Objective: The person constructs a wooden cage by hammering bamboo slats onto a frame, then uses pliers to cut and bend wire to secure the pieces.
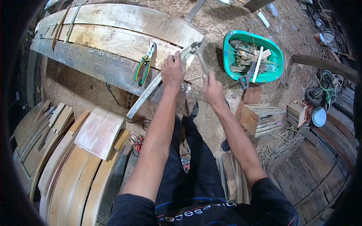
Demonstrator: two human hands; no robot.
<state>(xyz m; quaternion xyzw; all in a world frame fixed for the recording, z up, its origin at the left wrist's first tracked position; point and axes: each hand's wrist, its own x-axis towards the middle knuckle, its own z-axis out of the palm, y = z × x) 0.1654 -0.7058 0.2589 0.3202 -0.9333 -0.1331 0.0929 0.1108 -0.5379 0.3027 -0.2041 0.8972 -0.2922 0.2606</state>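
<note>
My left hand [173, 71] is closed around a long pale wooden strip [145, 97], which lies slanted across the edge of the plank workbench [113, 39]. In my right hand [213, 88] is the handle of a hammer [202, 62]; its metal head rests at or just over the far end of the strip. Pliers [146, 64] with green and yellow handles lie on the bench, left of my left hand.
A green tub [282, 56] of wood scraps stands right of the bench, with a handsaw [247, 78] at its rim. Wooden boards [100, 132] are stacked at lower left. A wooden box [250, 120] with thin sticks and a small crate [297, 113] sit at right.
</note>
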